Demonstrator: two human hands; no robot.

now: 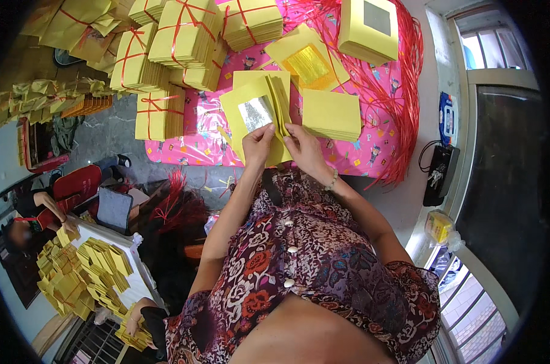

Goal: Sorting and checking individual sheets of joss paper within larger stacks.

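My left hand [258,147] pinches the near edge of a yellow paper sheet with a silver foil patch [255,114]. Close beside it, my right hand [308,153] has its fingers closed on a bundle of yellow paper [281,100], its layers standing partly on edge. More yellow paper lies flat beneath both. Right of my right hand sits a squared stack of yellow paper [331,115]. Beyond it are sheets with a gold foil patch [309,65]. The fingertips partly hide the paper edges they grip.
Red-strapped bundles of yellow paper [184,33] are piled at the back left of the pink tablecloth [196,151]. Loose red straps [411,91] hang along its right side. A taller stack [369,33] stands far right. At lower left, people sit by a white table [135,267] with yellow paper.
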